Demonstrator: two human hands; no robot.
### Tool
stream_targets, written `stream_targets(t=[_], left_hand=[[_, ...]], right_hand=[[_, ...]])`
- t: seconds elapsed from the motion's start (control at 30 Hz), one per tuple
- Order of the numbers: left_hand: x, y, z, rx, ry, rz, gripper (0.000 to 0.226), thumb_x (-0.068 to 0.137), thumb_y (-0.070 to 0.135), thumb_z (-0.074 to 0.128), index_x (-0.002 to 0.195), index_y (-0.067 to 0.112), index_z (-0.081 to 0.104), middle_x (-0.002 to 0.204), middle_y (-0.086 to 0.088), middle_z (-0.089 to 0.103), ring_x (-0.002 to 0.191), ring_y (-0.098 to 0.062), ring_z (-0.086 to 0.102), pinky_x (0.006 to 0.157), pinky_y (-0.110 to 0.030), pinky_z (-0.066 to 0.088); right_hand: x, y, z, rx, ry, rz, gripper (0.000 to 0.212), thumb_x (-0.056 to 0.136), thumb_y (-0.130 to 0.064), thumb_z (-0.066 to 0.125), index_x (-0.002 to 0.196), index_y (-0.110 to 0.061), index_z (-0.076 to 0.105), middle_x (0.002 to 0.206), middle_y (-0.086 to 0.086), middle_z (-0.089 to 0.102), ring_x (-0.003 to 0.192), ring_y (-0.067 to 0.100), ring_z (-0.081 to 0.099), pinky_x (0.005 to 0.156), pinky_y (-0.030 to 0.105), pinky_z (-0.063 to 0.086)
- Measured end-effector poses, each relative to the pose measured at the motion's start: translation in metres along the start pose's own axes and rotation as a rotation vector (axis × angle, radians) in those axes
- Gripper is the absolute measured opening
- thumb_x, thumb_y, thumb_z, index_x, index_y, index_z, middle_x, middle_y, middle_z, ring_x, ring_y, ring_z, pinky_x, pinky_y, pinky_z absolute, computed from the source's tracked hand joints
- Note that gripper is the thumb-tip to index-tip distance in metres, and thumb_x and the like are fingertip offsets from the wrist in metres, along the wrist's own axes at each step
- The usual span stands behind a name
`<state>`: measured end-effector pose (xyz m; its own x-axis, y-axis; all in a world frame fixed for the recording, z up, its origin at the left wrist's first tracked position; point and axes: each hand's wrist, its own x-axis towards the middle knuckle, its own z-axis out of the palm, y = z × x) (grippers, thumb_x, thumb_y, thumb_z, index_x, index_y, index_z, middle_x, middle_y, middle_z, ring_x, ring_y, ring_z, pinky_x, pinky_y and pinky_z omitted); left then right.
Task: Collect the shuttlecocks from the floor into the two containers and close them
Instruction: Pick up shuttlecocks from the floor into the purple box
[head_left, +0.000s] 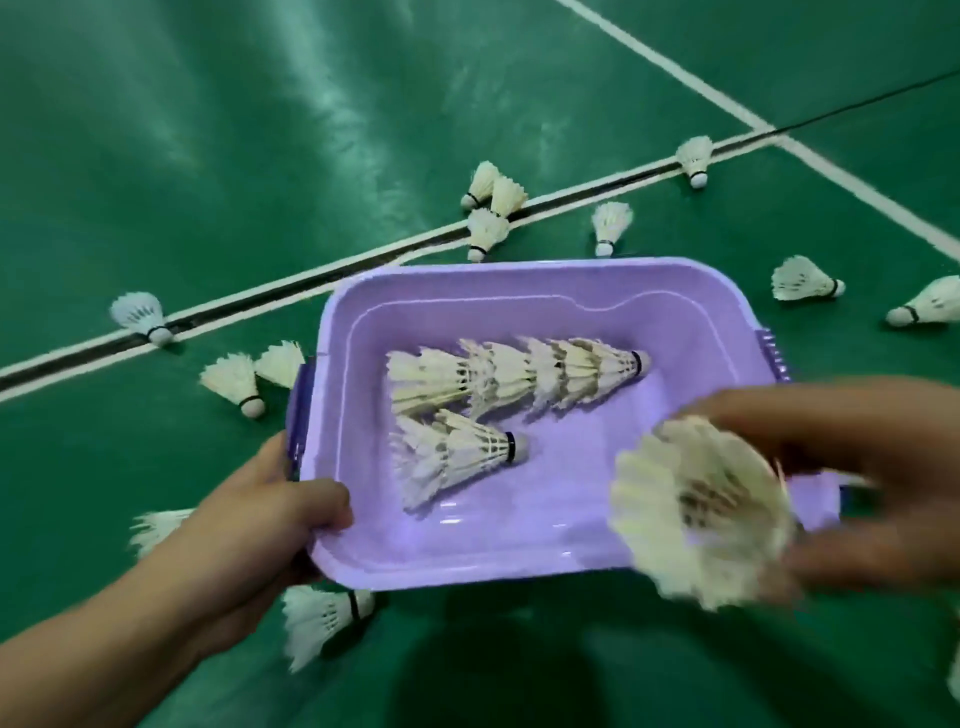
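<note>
While the left hand (270, 514) gripped the purple container (524, 564) by its near-left rim, the right hand (852, 483) pinched blurred shuttlecocks (696, 514) above its near-right corner. Judged light, with crushable feathers; best held by the cork.

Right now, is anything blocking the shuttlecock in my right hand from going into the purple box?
Nothing visible does. The right hand holds the shuttlecock over the near right corner of the purple box, which has no lid on. Two nested stacks lie further in, leaving bare floor below.
</note>
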<state>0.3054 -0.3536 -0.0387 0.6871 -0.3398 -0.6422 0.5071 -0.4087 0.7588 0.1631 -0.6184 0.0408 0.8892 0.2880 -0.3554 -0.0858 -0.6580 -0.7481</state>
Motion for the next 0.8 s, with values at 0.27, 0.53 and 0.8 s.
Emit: stream_targets(t=[0.27, 0.53, 0.8], left_hand=[[-0.006, -0.019, -0.010, -0.080, 0.037, -0.010, 0.046, 0.074, -0.011, 0.052, 0.107, 0.020, 0.058, 0.077, -0.007, 0.073, 0.052, -0.019, 0.060, 0.050, -0.028, 0.043], [-0.009, -0.025, -0.025, -0.052, 0.024, -0.002, 0.046, 0.076, -0.010, 0.051, 0.110, 0.021, 0.056, 0.074, -0.003, 0.074, 0.052, -0.016, 0.066, 0.043, -0.025, 0.046], [-0.010, -0.024, -0.029, -0.027, -0.005, -0.001, 0.045, 0.075, -0.006, 0.055, 0.110, 0.023, 0.055, 0.092, -0.015, 0.072, 0.069, -0.032, 0.066, 0.059, -0.036, 0.049]], right_hand=[[0.112, 0.020, 0.043, -0.979, -0.140, 0.507, 0.015, 0.086, -0.022, 0.061, 0.095, -0.022, 0.049, 0.118, 0.003, 0.060, 0.109, 0.026, 0.058, 0.075, 0.030, 0.044], [0.135, 0.035, 0.075, -0.962, 0.037, 0.245, 0.028, 0.092, -0.019, 0.050, 0.118, -0.017, 0.042, 0.122, 0.001, 0.054, 0.114, 0.022, 0.050, 0.070, 0.028, 0.034], [0.142, 0.020, 0.079, -0.577, -0.006, 0.134, 0.055, 0.075, -0.056, 0.067, 0.115, -0.023, 0.047, 0.105, -0.004, 0.057, 0.096, 0.020, 0.054, 0.075, 0.031, 0.044]])
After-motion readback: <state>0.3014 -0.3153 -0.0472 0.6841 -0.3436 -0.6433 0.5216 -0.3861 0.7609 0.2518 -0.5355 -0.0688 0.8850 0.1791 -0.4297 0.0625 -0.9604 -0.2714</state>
